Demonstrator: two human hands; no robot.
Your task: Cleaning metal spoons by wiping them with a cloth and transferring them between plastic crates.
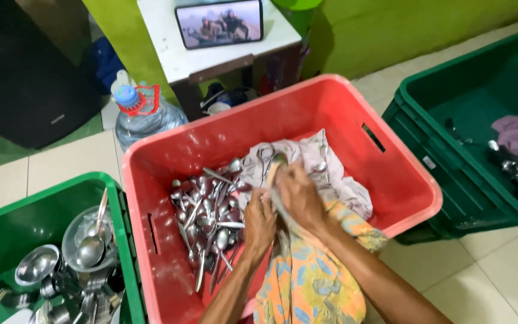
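At frame centre, over the red crate, your left hand and right hand have fingers clamped on a spoon in pale cloth: wiping stage; next, a steady grip.

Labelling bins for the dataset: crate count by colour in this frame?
Red crate: 1, with spoons and a cloth; both hands work in it, left hand, right hand.
Green crates: 2, one at left, one at right.
Total: 3
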